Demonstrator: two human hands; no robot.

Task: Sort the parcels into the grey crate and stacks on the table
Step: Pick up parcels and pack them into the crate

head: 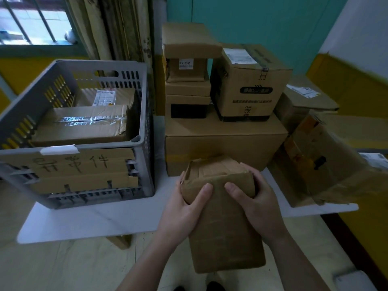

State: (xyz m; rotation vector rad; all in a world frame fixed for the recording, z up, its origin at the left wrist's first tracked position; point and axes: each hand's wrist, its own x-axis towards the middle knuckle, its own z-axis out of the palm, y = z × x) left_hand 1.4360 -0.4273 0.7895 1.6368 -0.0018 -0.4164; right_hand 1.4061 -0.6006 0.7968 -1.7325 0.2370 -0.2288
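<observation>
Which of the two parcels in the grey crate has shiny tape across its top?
The front parcel, nearest the labelled side of the crate; the rear parcel shows a white printed label instead.

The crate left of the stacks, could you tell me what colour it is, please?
The crate is grey plastic, seen best in the head view.

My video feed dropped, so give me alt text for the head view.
The left hand and right hand grip a worn cardboard parcel at the white table's near edge. The grey crate on the left holds taped parcels; cardboard boxes are stacked beyond the hands.
</observation>
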